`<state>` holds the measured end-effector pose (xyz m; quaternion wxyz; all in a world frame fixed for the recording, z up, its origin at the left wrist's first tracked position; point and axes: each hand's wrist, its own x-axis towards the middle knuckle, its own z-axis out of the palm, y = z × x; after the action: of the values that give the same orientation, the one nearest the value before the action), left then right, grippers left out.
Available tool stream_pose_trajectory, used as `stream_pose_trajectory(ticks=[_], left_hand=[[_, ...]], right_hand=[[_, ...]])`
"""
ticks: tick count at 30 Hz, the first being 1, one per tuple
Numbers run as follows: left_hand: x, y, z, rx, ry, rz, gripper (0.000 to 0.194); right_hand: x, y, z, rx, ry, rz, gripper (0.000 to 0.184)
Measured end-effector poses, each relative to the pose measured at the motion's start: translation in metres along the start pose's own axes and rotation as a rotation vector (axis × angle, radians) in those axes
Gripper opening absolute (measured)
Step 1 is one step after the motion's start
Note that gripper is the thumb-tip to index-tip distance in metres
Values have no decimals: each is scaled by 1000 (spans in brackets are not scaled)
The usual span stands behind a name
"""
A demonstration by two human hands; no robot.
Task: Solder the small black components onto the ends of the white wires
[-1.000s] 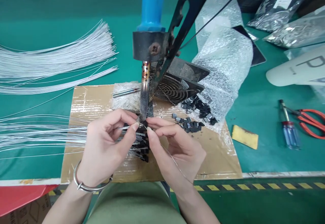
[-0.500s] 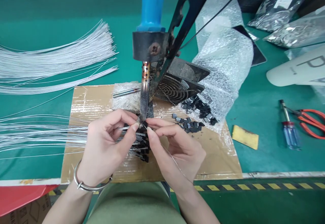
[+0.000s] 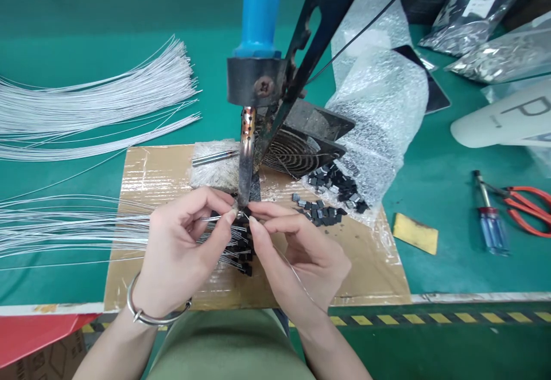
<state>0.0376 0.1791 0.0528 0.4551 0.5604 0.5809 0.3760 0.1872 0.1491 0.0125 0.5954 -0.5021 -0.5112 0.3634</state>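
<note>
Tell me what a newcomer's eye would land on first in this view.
Most likely the blue-handled soldering iron, held tip-down in the middle, with the left hand and right hand meeting at its tip. Next, perhaps, the thick bundle of white wires at upper left on the green bench, or the small black parts right of centre, beside the bubble wrap.
</note>
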Motion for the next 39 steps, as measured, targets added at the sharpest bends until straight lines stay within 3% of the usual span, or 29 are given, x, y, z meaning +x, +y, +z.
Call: stream_pose_trajectory(ticks=[39], left_hand=[[-2, 0, 0, 23, -4, 4, 11]], right_hand=[[1, 1, 2, -35, 22, -38, 19]])
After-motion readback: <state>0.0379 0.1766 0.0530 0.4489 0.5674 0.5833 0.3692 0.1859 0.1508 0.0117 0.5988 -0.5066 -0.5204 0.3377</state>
